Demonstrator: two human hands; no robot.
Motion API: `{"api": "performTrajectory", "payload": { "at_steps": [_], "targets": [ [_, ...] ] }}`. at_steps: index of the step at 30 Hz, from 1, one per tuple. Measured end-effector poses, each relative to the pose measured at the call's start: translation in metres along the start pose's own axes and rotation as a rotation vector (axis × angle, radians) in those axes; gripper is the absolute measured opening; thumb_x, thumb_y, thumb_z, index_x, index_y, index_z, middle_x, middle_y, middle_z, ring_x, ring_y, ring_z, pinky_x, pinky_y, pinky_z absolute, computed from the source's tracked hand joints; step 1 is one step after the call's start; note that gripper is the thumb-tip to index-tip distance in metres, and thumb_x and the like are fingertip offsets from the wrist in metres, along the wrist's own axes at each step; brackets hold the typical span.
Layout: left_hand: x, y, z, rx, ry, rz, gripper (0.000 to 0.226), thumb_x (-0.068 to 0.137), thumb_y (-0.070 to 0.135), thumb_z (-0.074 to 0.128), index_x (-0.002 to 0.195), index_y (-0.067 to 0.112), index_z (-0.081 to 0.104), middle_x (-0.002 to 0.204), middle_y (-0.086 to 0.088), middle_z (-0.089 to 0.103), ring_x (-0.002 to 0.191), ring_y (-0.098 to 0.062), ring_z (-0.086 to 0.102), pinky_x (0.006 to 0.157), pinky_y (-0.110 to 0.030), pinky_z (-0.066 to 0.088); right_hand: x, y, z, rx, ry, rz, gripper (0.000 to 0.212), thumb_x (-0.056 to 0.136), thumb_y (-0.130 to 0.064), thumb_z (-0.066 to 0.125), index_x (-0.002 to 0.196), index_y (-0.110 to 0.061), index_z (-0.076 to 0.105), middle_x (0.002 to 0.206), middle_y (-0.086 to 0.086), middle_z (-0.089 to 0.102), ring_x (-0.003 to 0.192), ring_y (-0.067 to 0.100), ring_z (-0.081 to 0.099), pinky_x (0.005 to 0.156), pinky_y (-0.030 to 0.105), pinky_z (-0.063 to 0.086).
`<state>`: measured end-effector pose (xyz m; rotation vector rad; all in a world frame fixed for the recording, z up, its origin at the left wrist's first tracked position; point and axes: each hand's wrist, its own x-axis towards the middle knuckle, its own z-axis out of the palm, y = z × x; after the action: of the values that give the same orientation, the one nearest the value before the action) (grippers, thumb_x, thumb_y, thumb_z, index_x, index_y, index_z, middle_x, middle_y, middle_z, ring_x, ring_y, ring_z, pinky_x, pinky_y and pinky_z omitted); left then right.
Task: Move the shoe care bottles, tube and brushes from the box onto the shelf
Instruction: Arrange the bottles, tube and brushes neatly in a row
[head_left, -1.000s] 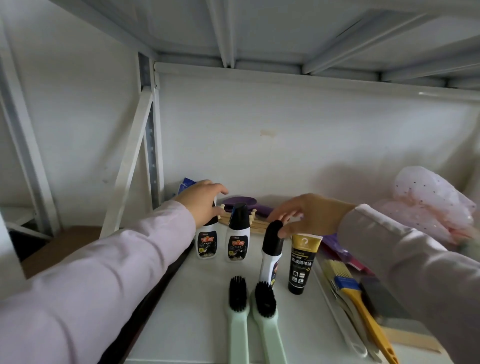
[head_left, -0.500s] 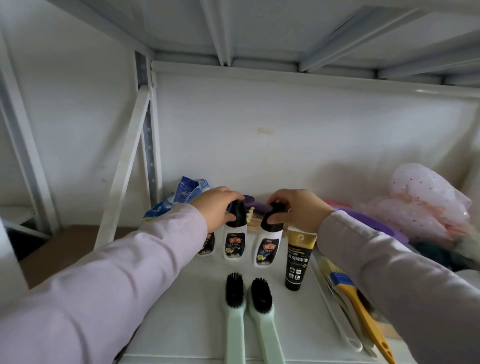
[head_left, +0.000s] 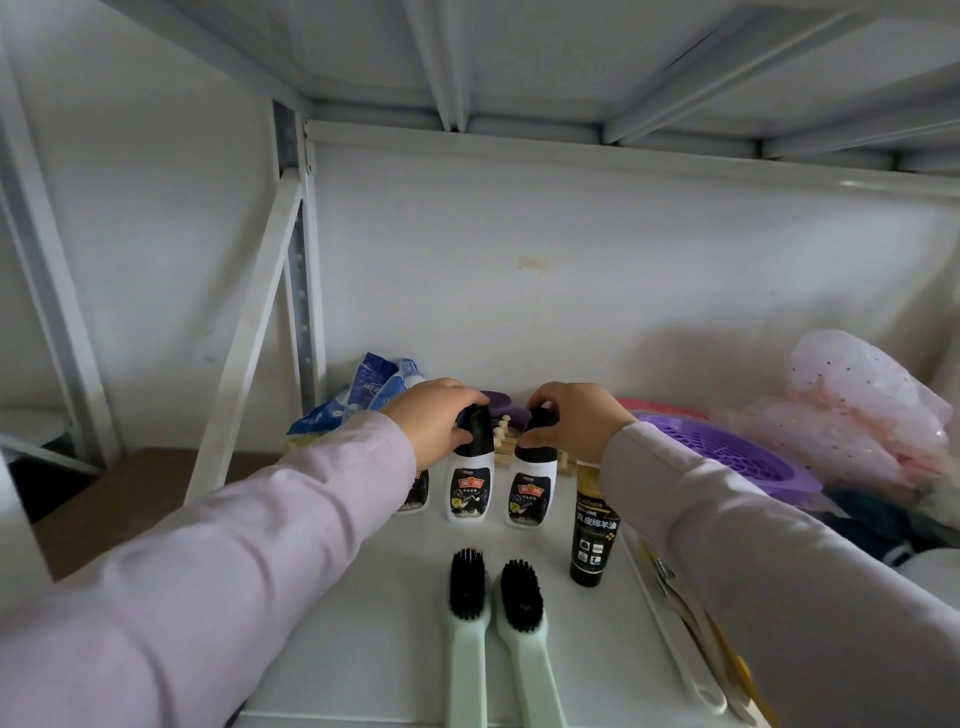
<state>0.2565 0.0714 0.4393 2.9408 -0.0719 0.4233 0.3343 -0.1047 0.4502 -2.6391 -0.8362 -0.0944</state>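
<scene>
Three white shoe care bottles with black caps stand in a row on the white shelf (head_left: 374, 623). My left hand (head_left: 434, 421) grips the cap of the middle bottle (head_left: 469, 486); the left bottle (head_left: 418, 491) is mostly hidden behind my sleeve. My right hand (head_left: 574, 418) grips the cap of the right bottle (head_left: 531, 491). A black tube with a gold top (head_left: 594, 527) stands upright just right of them. Two mint-handled brushes with black bristles (head_left: 468, 613) (head_left: 524, 629) lie side by side in front. The box is out of view.
Blue packets (head_left: 363, 395) lean at the back left by the shelf's upright post (head_left: 298, 280). A purple basket (head_left: 748, 457), pink fabric (head_left: 857, 410) and long-handled tools (head_left: 691, 660) fill the right side. A wooden rack (head_left: 504, 447) sits behind the bottles. Another shelf hangs low overhead.
My right hand has carried the right bottle back into line with the other two. My left hand has shifted from the left bottle to the middle bottle's cap.
</scene>
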Motion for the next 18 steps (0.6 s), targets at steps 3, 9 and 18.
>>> {"api": "performTrajectory", "payload": {
  "at_steps": [3, 9, 18],
  "targets": [
    [-0.001, 0.001, 0.0, -0.006, 0.009, 0.004, 0.049, 0.088, 0.02, 0.058, 0.135, 0.024, 0.045, 0.14, -0.003, 0.05, 0.128, -0.021, 0.047, 0.105, -0.031, 0.037, 0.0, 0.0, -0.001, -0.022, -0.012, -0.011, 0.044, 0.076, -0.038, 0.07, 0.116, -0.023, 0.056, 0.112, 0.005, 0.065, 0.093, 0.022, 0.059, 0.08, 0.032, 0.052],
    [-0.002, 0.002, -0.001, -0.023, 0.016, 0.007, 0.049, 0.09, 0.016, 0.055, 0.136, 0.024, 0.044, 0.142, -0.002, 0.048, 0.13, -0.02, 0.045, 0.106, -0.031, 0.037, -0.006, 0.001, -0.004, -0.004, -0.016, -0.033, 0.045, 0.084, -0.037, 0.061, 0.126, -0.026, 0.051, 0.123, 0.004, 0.063, 0.104, 0.022, 0.059, 0.089, 0.031, 0.049],
    [-0.016, -0.022, -0.005, -0.056, 0.185, -0.128, 0.039, 0.09, 0.018, 0.054, 0.129, 0.023, 0.052, 0.138, -0.002, 0.049, 0.121, -0.021, 0.05, 0.1, -0.031, 0.04, -0.071, 0.024, -0.027, 0.118, -0.027, 0.007, 0.051, 0.078, -0.049, 0.064, 0.123, -0.029, 0.051, 0.106, -0.005, 0.064, 0.097, 0.015, 0.062, 0.092, 0.035, 0.053]
  ]
}}
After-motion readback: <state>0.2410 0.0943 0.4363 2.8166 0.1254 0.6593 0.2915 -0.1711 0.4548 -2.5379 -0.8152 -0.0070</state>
